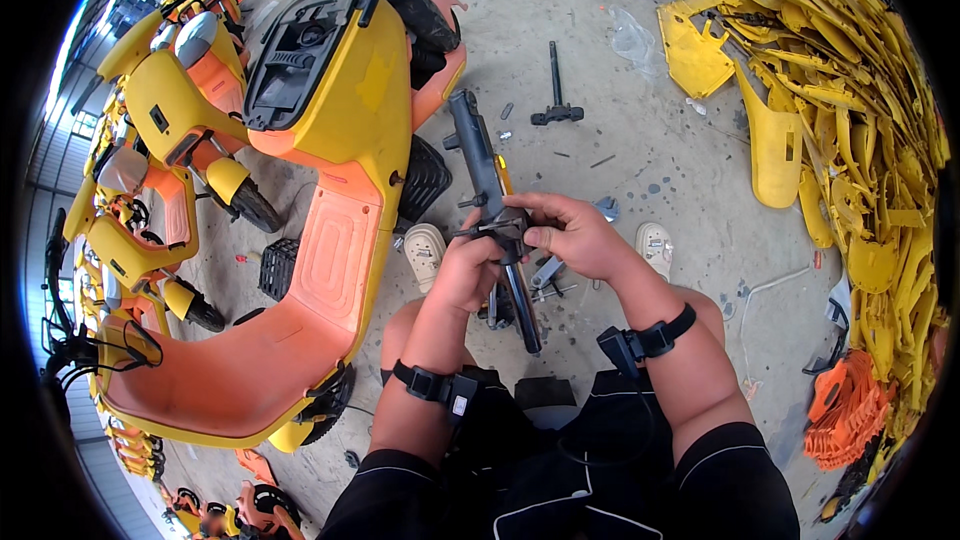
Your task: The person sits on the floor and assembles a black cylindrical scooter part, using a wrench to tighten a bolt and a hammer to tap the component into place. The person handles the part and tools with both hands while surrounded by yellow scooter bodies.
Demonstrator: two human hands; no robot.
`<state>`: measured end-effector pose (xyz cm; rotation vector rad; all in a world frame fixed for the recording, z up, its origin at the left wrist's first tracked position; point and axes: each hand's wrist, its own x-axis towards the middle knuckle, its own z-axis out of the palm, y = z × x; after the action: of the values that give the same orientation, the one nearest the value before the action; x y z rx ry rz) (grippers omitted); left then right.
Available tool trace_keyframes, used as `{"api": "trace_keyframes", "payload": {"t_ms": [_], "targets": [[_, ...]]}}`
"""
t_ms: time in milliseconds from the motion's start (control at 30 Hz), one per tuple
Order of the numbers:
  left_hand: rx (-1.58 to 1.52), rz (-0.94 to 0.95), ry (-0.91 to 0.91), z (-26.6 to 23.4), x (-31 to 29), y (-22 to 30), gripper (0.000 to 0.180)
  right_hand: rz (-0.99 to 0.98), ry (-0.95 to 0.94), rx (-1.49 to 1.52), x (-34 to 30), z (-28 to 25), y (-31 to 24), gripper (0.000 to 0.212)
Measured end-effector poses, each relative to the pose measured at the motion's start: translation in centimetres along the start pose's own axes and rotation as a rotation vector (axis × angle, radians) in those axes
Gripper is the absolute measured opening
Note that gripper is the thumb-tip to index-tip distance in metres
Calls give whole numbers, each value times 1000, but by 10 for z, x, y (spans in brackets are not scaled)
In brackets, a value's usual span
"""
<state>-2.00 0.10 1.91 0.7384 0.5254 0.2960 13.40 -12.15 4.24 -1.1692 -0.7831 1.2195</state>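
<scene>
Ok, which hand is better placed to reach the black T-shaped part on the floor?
Likely the right hand: the T-shaped part lies on its side of the tube, while the left hand would probably cross it. Both hold the tube now.

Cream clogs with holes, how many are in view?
2. One cream perforated clog is left of your left hand; the other cream clog is right of your right hand. Both hands hold the dark metal tube assembly.
</scene>
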Motion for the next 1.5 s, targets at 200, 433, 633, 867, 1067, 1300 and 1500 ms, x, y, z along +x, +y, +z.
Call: {"api": "trace_keyframes", "payload": {"t_ms": [200,433,633,867,1067,1300,1500], "targets": [[83,-45,184,4,-3,-1,65,-25,24,-126,-2,-1,2,48],[101,-60,168,3,-2,3,64,13,13,-165,-1,-1,-9,48],[25,-121,72,7,-4,2,61,-92,13,-228,1,-6,6,47],[146,-178,115,4,1,0,58,11,43,-205,1,-7,0,35],[127,-169,93,-25,13,-10,56,-50,77,-122,20,-10,26,30],[158,-144,20,-5,15,6,61,226,47,-11,21,-22,10,35],[53,-133,-121,-16,13,5,48,246,-37,14,18,-31,10,37]]}}
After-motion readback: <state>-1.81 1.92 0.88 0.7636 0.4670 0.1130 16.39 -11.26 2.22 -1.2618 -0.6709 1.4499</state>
